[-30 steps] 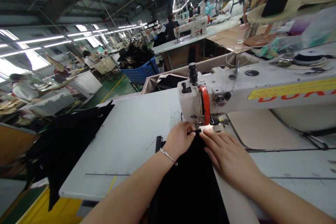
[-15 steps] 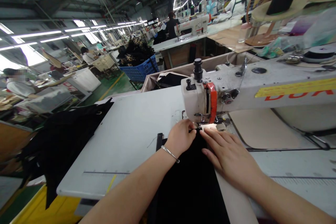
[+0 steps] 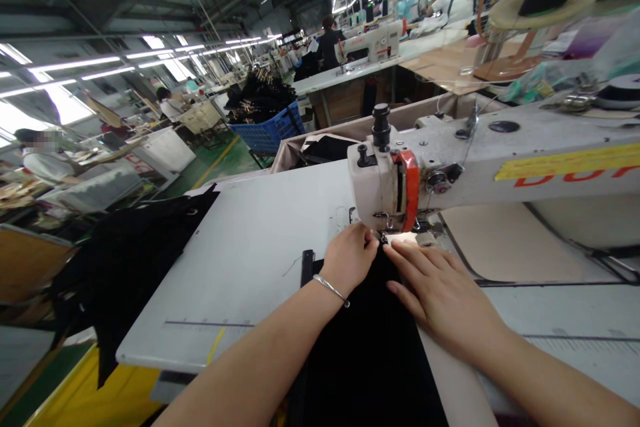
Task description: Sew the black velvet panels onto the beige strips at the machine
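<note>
A long strip of black fabric [image 3: 370, 353] runs from the sewing machine [image 3: 373, 190] down toward me. My left hand [image 3: 350, 255], with a silver bangle on the wrist, is closed in a pinch at the fabric's far end, close by the presser foot [image 3: 384, 237]. Its fingertips hide the exact spot it grips. To the right, my right hand [image 3: 443, 283] lies flat with its fingers stretched out, their tips on the fabric's right edge near the lit needle area. A black bar [image 3: 307, 267] shows along the fabric's left side.
The pale machine table [image 3: 240, 240] carries a printed ruler. Black cloth [image 3: 130, 247] hangs over its left edge above a yellow bin [image 3: 95, 390]. Behind stand a blue crate [image 3: 267, 130] of black pieces and another sewing machine [image 3: 373, 43]. Several people sit farther off.
The view has shifted slightly, so the scene sits a little to the right. My left fingers look more curled at the fabric's end. My right hand stays flat beside them.
</note>
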{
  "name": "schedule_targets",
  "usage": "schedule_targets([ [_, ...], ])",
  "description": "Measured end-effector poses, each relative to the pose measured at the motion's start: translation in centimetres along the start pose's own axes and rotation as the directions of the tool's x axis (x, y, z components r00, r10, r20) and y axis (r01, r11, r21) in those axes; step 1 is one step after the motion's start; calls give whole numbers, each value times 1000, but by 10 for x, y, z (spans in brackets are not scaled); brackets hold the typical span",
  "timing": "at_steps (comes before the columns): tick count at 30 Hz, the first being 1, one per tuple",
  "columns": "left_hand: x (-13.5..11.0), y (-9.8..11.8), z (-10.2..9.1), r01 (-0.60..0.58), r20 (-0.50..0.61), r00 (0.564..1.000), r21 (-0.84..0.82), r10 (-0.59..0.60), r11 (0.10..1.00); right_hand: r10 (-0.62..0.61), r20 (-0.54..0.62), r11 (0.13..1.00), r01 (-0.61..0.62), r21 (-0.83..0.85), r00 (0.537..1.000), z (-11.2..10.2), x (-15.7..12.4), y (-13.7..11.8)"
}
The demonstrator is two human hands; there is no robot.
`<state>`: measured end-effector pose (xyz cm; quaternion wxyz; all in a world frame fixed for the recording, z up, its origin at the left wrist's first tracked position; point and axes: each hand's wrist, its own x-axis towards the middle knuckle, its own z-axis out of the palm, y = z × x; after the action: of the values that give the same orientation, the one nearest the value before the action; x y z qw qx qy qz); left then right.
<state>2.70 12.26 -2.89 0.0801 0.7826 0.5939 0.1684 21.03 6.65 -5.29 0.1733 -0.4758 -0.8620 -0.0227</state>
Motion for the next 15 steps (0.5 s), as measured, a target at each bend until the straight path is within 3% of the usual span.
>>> schedule_targets([
  [3, -12, 1, -10, -157, 6, 988, 2, 157, 988, -17, -17, 1000, 17, 13, 1000, 0, -1, 1],
  [7, -33, -2, -19, -411, 75, 908, -35, 412, 911, -40, -39, 999, 42, 33, 998, 0, -3, 3],
  [15, -34, -12, -13, -406, 81, 910, -24, 406, 914, -30, -32, 1000, 30, 9, 999, 2, -5, 3],
])
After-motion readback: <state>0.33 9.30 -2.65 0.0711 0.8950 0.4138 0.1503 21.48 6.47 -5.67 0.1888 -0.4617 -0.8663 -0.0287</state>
